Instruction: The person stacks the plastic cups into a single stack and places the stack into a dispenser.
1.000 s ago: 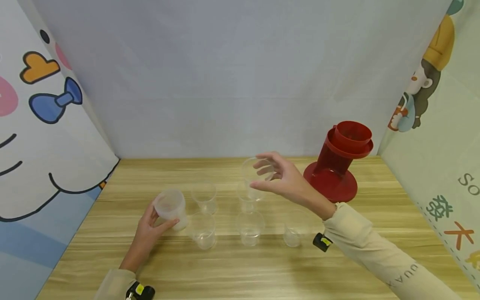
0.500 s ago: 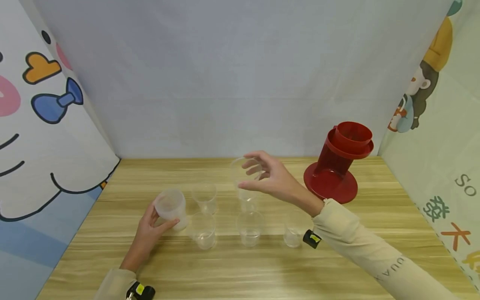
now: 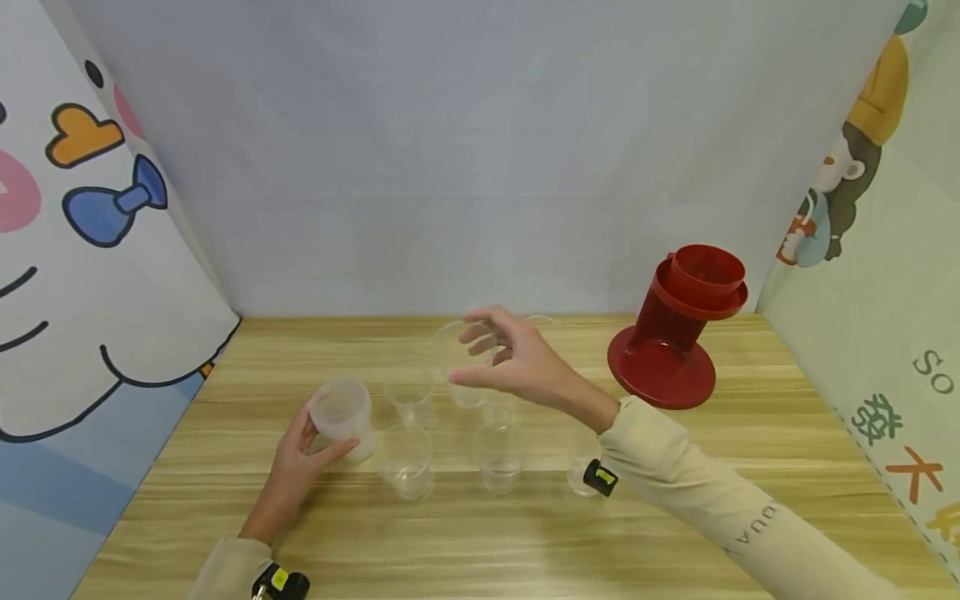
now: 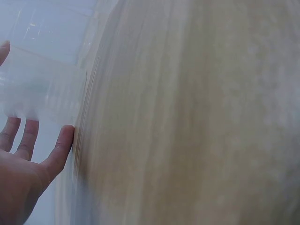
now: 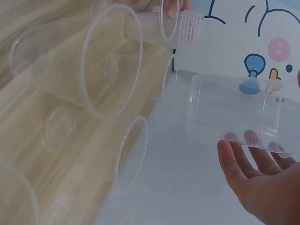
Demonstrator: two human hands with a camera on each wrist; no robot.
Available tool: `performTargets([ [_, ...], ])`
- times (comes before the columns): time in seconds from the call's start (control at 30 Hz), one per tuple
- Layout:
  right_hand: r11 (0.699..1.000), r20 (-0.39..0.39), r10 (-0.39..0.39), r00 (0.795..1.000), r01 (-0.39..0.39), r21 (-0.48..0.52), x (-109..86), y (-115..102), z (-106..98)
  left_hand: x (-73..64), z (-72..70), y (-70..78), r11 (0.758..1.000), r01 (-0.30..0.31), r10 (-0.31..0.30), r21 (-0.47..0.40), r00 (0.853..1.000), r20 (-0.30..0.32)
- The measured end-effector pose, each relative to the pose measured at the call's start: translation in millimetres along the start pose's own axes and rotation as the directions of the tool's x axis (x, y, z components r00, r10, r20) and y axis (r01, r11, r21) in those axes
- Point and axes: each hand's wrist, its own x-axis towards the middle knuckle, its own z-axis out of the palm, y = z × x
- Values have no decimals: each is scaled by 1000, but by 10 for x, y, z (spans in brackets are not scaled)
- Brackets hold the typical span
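The left hand (image 3: 288,462) grips a stack of clear plastic cups (image 3: 343,412); single cups (image 3: 411,467) stand beside it. The right hand (image 3: 513,354) holds one raised clear cup (image 5: 229,105). Lettering on the right sleeve (image 3: 712,492) is unclear. Past a red stand (image 3: 670,321), the wall print (image 3: 933,372) reads "SO".

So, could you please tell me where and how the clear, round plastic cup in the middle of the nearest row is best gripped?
I'd grip the clear, round plastic cup by its side wall just below the rim, probably from the near side: it stands upright, widening toward its open top, with other clear cups to its left, right and behind.
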Motion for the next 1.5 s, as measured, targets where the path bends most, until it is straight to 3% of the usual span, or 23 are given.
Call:
performTargets([
  [1.5, 999, 77, -14, 997, 17, -37, 381, -37, 481, -10, -16, 45, 1000, -8, 8, -22, 1000, 11],
])
